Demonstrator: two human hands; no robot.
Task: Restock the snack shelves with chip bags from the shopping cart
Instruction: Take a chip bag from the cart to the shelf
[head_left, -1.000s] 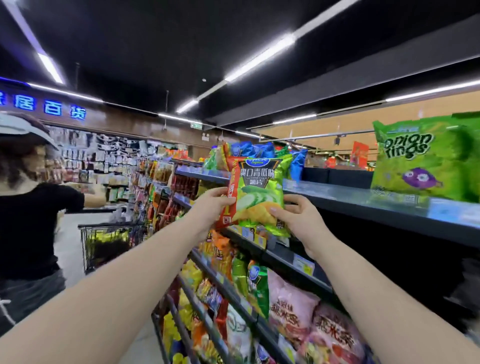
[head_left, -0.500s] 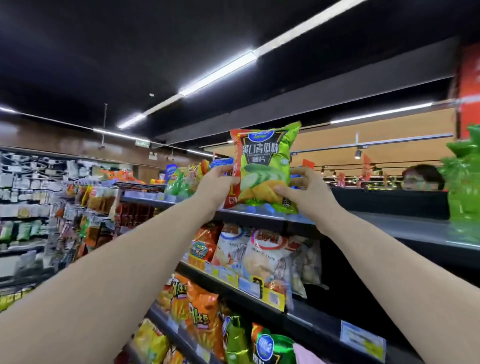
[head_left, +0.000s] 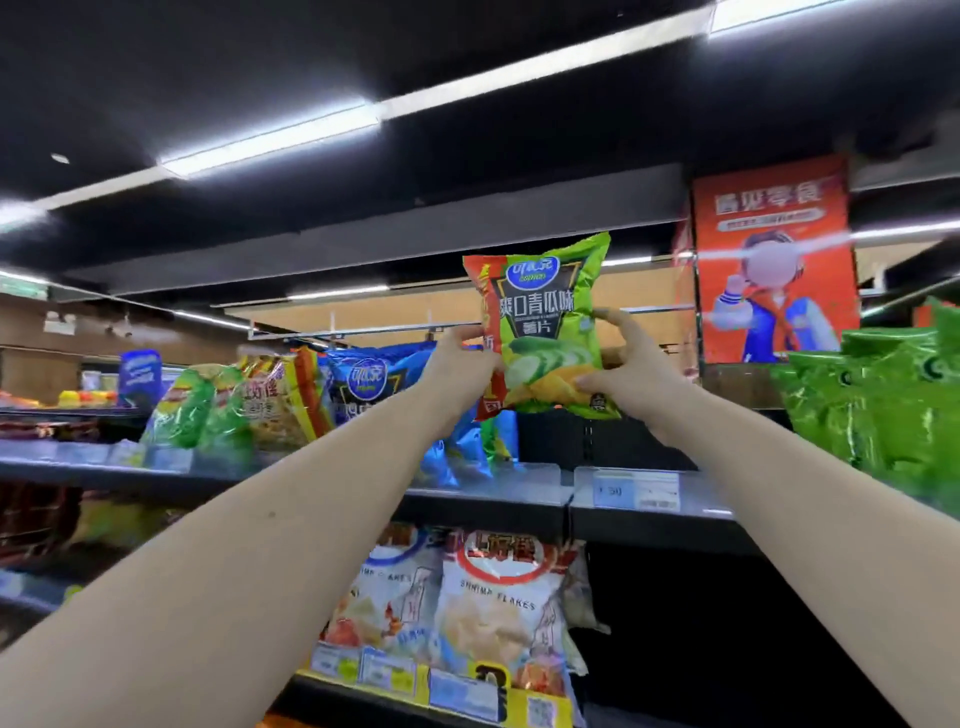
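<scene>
Head view: both hands (L (head_left: 460, 366), R (head_left: 631, 371)) grip green chip bag (head_left: 545, 332) above top shelf (head_left: 519, 480).

Glossy crinkled foil-plastic chip bag (head_left: 540, 332) at 12 o'clock, shiny wrinkled green bags (head_left: 878, 410) at 3 o'clock, dark matt metal shelf (head_left: 488, 506), clear plastic price-tag strip (head_left: 636, 488), smooth printed poster (head_left: 774, 260) at 2 o'clock

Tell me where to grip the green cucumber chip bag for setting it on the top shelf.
Grip the green chip bag by its lower side edges, one hand from each side, as the left hand and right hand do now: it hangs upright, puffed, its bottom free.
</scene>
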